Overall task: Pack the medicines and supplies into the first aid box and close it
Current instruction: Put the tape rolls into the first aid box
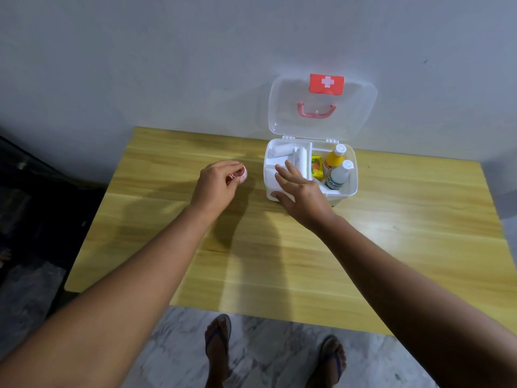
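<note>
- Pinching a small white roll (pixel 241 175) in left hand (pixel 216 186), just left of open first aid box (pixel 351 189).
- Resting right hand (pixel 300 193), fingers spread, empty, on box's front rim.
- Standing on yellow wooden table (pixel 279 261), against grey wall (pixel 140 65).

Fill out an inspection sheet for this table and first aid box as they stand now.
Surface: wooden table, bare apart from the box.
Job's things: first aid box with lid open and upright; inside, yellow bottle, white bottle, yellow packet, white rolls.
Clutter: nothing seen.
Grippers: left hand pinches a small round red-and-white item; right hand open, resting on the box's front.
Cables: nothing seen.
Surroundings: grey wall, marble floor, sandalled feet.
</note>
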